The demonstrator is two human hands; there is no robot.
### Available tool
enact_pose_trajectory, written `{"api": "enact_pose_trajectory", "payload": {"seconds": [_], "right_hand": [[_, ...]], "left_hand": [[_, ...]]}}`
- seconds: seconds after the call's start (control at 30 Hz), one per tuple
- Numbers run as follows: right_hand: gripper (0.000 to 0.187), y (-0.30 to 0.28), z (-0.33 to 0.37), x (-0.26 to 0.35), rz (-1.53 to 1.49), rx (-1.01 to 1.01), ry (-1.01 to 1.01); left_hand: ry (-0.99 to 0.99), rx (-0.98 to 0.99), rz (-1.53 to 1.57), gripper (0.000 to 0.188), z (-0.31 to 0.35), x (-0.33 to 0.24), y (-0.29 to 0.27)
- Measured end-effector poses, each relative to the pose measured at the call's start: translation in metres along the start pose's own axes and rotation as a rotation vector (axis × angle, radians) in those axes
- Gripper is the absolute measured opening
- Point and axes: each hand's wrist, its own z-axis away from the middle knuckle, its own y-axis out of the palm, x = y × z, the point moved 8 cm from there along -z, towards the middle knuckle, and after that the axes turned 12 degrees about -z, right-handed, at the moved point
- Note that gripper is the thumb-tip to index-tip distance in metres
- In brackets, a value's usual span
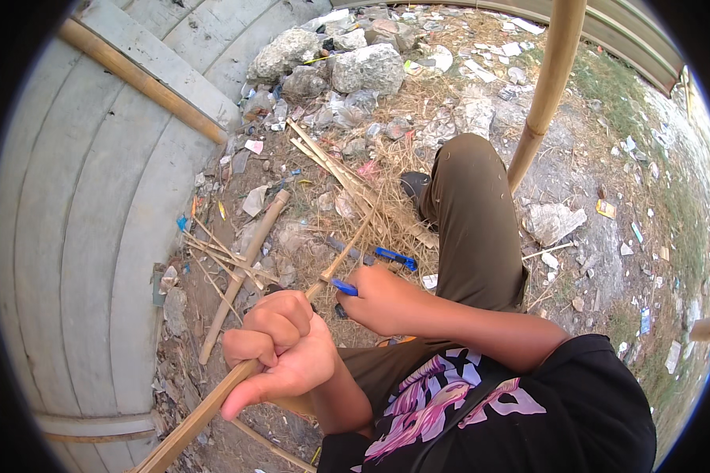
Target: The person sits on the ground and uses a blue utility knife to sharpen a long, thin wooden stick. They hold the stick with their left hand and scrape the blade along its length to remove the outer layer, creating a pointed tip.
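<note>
My left hand [280, 343] is closed around a long bamboo strip [205, 410], which runs from the lower left up past my right hand. My right hand [383, 299] is closed on a blue-handled tool [344, 287], its end poking out beside the strip. What kind of tool it is cannot be made out, as my fist hides most of it. Just beyond the right hand, a blue utility knife [396, 258] lies on the ground. Further off, a bundle of split bamboo strips [331, 165] rests over dry straw-like shavings [390, 205].
On the left rises a grey panel wall [95, 236]. A bamboo pole [244, 276] lies beside thin sticks [221, 256] near it. An upright bamboo post [548, 87] stands beyond my bent knee [477, 213]. Large rocks [367, 69] and scattered litter cover the ground at the back.
</note>
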Motion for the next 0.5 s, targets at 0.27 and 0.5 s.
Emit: {"api": "enact_pose_trajectory", "payload": {"seconds": [0.27,0.5], "right_hand": [[0.034,0.009,-0.017,-0.002,0.105,-0.084,-0.067],[0.037,0.014,-0.006,0.024,0.082,-0.081,-0.103]], "left_hand": [[-0.034,-0.103,-0.018,0.069,-0.003,0.000,-0.029],[-0.024,-0.123,-0.027,0.069,-0.004,-0.004,-0.030]]}}
